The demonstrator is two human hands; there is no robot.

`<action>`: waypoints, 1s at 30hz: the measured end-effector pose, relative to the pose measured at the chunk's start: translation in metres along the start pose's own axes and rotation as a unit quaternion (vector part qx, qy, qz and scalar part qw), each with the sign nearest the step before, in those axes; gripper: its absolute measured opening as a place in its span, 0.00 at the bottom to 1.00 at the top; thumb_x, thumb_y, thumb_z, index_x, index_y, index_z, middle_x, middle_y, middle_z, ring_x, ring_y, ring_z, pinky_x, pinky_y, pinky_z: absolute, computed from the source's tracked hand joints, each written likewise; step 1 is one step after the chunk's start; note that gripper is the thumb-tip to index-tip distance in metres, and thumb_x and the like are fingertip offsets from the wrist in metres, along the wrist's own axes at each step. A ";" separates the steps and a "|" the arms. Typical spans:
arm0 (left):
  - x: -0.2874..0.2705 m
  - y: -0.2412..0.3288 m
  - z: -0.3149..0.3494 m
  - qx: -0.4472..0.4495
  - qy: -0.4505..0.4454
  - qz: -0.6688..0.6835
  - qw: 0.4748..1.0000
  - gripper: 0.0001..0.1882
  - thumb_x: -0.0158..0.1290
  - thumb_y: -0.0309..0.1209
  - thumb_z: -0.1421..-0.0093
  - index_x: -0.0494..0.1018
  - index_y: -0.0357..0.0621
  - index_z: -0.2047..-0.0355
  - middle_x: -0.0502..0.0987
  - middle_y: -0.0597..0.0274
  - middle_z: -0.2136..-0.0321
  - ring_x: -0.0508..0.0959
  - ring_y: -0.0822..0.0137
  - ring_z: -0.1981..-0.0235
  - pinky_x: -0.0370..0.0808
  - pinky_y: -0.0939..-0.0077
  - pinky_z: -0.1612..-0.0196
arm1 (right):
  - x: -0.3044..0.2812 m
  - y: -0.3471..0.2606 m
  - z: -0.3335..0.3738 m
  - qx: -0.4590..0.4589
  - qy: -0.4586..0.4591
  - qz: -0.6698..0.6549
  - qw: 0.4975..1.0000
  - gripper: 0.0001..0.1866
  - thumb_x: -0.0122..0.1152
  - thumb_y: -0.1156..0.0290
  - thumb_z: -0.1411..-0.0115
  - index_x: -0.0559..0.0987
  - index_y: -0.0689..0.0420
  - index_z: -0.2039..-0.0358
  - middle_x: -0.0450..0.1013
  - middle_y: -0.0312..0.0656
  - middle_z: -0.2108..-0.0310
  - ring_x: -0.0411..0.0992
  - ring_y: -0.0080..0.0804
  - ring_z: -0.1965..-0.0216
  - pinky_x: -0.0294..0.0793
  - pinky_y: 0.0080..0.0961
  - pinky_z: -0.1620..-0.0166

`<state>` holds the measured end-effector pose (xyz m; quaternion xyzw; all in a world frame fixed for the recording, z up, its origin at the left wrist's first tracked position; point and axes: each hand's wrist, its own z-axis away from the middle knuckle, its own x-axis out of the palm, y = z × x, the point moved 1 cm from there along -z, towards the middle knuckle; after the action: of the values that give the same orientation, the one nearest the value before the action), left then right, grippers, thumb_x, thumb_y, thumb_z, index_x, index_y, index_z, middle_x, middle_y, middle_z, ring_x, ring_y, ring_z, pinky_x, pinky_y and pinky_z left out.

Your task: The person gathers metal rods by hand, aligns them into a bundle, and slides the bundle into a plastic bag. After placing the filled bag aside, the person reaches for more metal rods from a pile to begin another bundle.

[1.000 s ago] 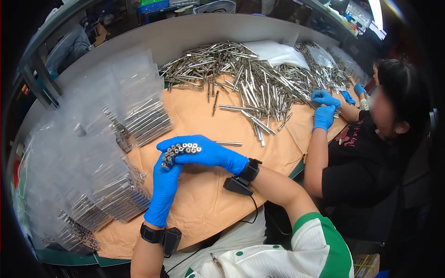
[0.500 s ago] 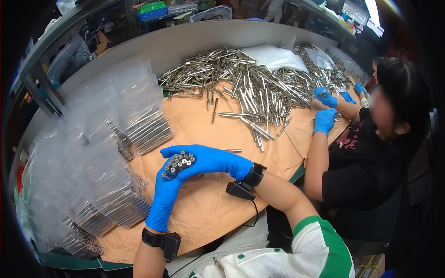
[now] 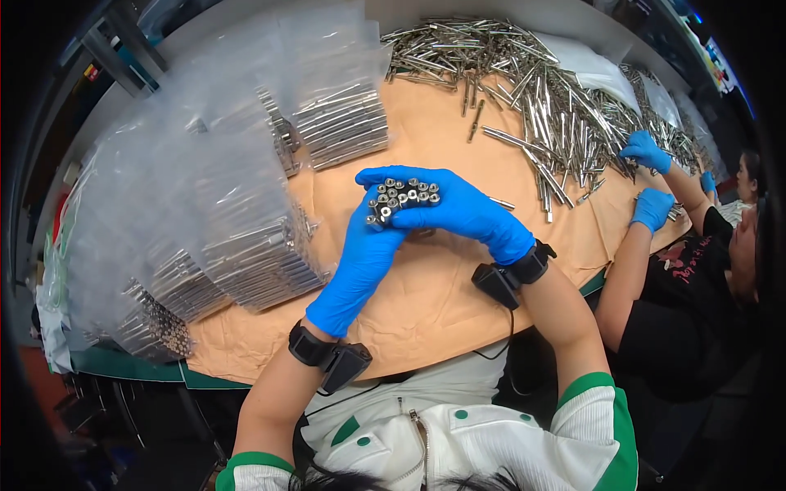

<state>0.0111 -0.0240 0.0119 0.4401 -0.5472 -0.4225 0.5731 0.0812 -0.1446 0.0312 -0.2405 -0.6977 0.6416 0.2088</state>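
Both my hands wear blue gloves and are closed round one bundle of metal rods [image 3: 398, 199]. The round, hollow-looking rod ends face up toward me. My left hand [image 3: 372, 237] wraps the bundle from the left and below. My right hand [image 3: 458, 204] grips it from the right, fingers reaching over the far side and thumb across the near side. Most of the rods' length is hidden by the gloves. Just right of my right hand a single rod [image 3: 502, 203] lies on the tan paper [image 3: 409, 303]. To my left are stacked clear bags of rods [image 3: 254, 254].
A large heap of loose metal rods [image 3: 565, 114] spreads across the far right, with a white plastic sheet [image 3: 585, 65] on it. More bagged rods [image 3: 340, 123] lie at the back. On the right, a co-worker's gloved hands [image 3: 652, 209] handle rods beside the heap.
My view has swung left and down, so the table appears shifted right. My hands still hold the bundle, whose ends now look more spread out. The co-worker's far hand remains by the heap.
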 end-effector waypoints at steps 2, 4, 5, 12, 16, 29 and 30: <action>0.002 0.003 0.001 -0.029 0.003 0.001 1.000 0.13 0.45 0.20 0.45 0.66 0.38 0.58 0.73 0.60 0.64 0.74 0.69 0.64 0.74 0.79 0.63 | -0.002 0.004 0.000 -0.033 -0.005 0.007 0.999 0.24 0.59 0.72 0.49 0.69 0.55 0.50 0.70 0.40 0.55 0.68 0.24 0.57 0.68 0.23 0.53; 0.004 -0.001 0.001 -0.016 0.006 -0.002 1.000 0.13 0.45 0.20 0.45 0.66 0.38 0.58 0.73 0.60 0.64 0.74 0.69 0.64 0.74 0.79 0.63 | -0.002 0.003 0.001 -0.051 -0.007 0.010 0.999 0.24 0.59 0.72 0.49 0.69 0.55 0.50 0.70 0.39 0.55 0.68 0.24 0.56 0.68 0.23 0.52; 0.003 -0.003 0.001 -0.003 0.010 -0.006 1.000 0.13 0.45 0.20 0.45 0.66 0.38 0.57 0.73 0.60 0.64 0.74 0.69 0.64 0.74 0.78 0.63 | -0.002 -0.001 0.002 -0.025 -0.013 0.012 1.000 0.24 0.59 0.72 0.49 0.69 0.55 0.50 0.70 0.39 0.55 0.68 0.24 0.56 0.68 0.23 0.52; -0.007 -0.019 -0.005 0.057 0.013 0.000 0.998 0.14 0.46 0.20 0.45 0.66 0.39 0.56 0.73 0.61 0.64 0.74 0.71 0.63 0.73 0.79 0.61 | -0.001 -0.003 0.002 -0.022 -0.007 0.009 1.000 0.23 0.58 0.74 0.48 0.69 0.57 0.50 0.69 0.39 0.54 0.68 0.25 0.56 0.68 0.23 0.52; -0.012 -0.017 -0.006 0.089 0.006 -0.022 0.996 0.15 0.48 0.20 0.45 0.67 0.38 0.56 0.73 0.61 0.63 0.73 0.72 0.63 0.72 0.80 0.60 | 0.001 -0.005 0.002 -0.022 0.021 -0.051 0.998 0.21 0.57 0.75 0.47 0.69 0.58 0.51 0.69 0.41 0.54 0.68 0.24 0.56 0.68 0.23 0.52; -0.012 0.016 -0.005 -0.004 -0.028 -0.065 0.998 0.19 0.50 0.18 0.50 0.67 0.39 0.56 0.73 0.61 0.62 0.73 0.72 0.63 0.73 0.81 0.61 | 0.003 -0.005 0.001 -0.028 0.022 -0.035 0.999 0.29 0.61 0.72 0.52 0.65 0.59 0.48 0.66 0.41 0.50 0.64 0.27 0.51 0.64 0.24 0.48; -0.014 0.017 -0.005 -0.005 -0.041 -0.089 0.995 0.21 0.50 0.17 0.52 0.66 0.40 0.55 0.72 0.60 0.61 0.73 0.72 0.62 0.73 0.81 0.60 | 0.003 -0.007 0.000 -0.023 0.017 -0.035 0.999 0.29 0.62 0.72 0.52 0.66 0.59 0.48 0.65 0.41 0.50 0.64 0.27 0.51 0.64 0.24 0.48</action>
<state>0.0155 -0.0057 0.0246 0.4665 -0.5270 -0.4924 0.5121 0.0782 -0.1436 0.0377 -0.2316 -0.7164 0.6139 0.2374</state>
